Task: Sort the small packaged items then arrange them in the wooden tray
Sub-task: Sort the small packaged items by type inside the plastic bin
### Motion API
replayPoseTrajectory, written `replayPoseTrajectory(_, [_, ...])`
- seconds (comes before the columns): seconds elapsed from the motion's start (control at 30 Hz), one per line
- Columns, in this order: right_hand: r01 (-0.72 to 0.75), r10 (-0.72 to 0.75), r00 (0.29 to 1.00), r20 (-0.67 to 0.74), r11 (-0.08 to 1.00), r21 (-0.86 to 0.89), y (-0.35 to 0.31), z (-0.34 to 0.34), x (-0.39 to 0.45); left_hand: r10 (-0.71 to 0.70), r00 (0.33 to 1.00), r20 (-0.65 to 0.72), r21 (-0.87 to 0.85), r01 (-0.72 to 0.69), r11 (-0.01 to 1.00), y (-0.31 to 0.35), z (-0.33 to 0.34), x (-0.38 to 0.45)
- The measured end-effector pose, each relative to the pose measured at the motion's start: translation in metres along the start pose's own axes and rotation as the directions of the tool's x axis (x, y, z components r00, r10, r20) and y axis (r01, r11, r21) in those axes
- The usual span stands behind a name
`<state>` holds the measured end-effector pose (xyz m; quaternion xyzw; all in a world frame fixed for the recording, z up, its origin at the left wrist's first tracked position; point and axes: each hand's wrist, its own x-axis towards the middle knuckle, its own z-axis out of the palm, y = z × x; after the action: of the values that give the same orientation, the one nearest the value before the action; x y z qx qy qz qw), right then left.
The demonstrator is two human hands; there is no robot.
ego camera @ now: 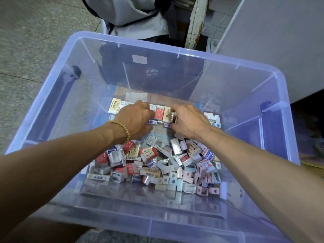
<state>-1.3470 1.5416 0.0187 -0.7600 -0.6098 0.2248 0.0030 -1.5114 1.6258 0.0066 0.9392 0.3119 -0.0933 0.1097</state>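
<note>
A heap of small packaged items point(157, 165), red, white, blue and pink boxes, fills the near half of a clear blue plastic bin point(177, 50). Along the far side stands a neat row of beige and red packages point(160, 112). My left hand point(135, 120), with a bead bracelet on the wrist, curls its fingers over a small blue-and-white package point(152, 122) just in front of that row. My right hand point(190, 122) pinches a small pale package point(173, 117) at the row's right end. Under the row shows a brownish surface point(121, 91), perhaps the wooden tray.
The bin's high walls enclose both forearms. A dark bag printed "SPORTS" point(151, 71) shows through the far wall. A person in grey clothing point(133, 13) sits beyond the bin. To the right stands a white cabinet point(280, 41), and speckled floor point(35, 41) lies left.
</note>
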Motion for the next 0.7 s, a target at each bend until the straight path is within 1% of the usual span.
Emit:
replayPoseTrajectory(0.03, [0.002,-0.002,1.0,0.025,1.0,0.01,0.0,-0.004,-0.005,0.024,0.998,0.06,-0.041,-0.021,0.999,0.007,-0.004,-0.006])
replayPoseTrajectory(0.07, [0.015,-0.019,0.996,0.088,0.999,0.043,0.0,-0.006,-0.011,0.054,0.988,0.147,-0.095,-0.04,0.995,0.013,-0.006,-0.012])
replayPoseTrajectory(0.13, [0.051,-0.083,0.953,0.292,0.992,0.116,-0.001,-0.005,-0.022,0.142,0.929,0.343,-0.155,-0.093,0.984,0.022,-0.009,-0.025])
replayPoseTrajectory(0.17, [0.053,-0.098,0.919,0.382,0.99,0.128,-0.001,-0.002,-0.027,0.181,0.891,0.416,-0.148,-0.13,0.98,0.025,-0.008,-0.03])
replayPoseTrajectory(0.2, [0.052,-0.099,0.89,0.444,0.992,0.118,0.0,0.002,-0.032,0.209,0.862,0.462,-0.132,-0.166,0.977,0.026,-0.004,-0.035])
replayPoseTrajectory(0.23, [0.049,-0.09,0.876,0.473,0.994,0.097,0.001,0.007,-0.034,0.223,0.845,0.486,-0.112,-0.192,0.975,0.026,0.0,-0.039])
replayPoseTrajectory(0.27, [0.046,-0.082,0.877,0.473,0.995,0.088,0.002,0.012,-0.035,0.226,0.84,0.494,-0.098,-0.205,0.974,0.025,0.004,-0.041])
replayPoseTrajectory(0.4, [0.026,-0.061,0.907,0.416,0.996,0.09,0.0,0.021,-0.037,0.217,0.855,0.47,-0.086,-0.201,0.976,0.025,0.012,-0.042])
replayPoseTrajectory(0.43, [0.013,-0.059,0.908,0.414,0.993,0.114,0.0,0.021,-0.036,0.218,0.859,0.464,-0.089,-0.199,0.976,0.025,0.013,-0.04])
replayPoseTrajectory(0.53, [-0.079,-0.043,0.901,0.432,0.962,0.261,0.002,0.022,-0.034,0.201,0.873,0.445,-0.117,-0.166,0.979,0.025,0.017,-0.036])
replayPoseTrajectory(0.6, [-0.119,-0.024,0.91,0.414,0.941,0.316,0.005,0.02,-0.031,0.188,0.885,0.426,-0.146,-0.138,0.98,0.024,0.018,-0.034])
replayPoseTrajectory(0.7, [-0.178,0.024,0.928,0.371,0.906,0.385,0.009,0.016,-0.029,0.163,0.926,0.34,-0.234,-0.084,0.969,0.021,0.02,-0.033])
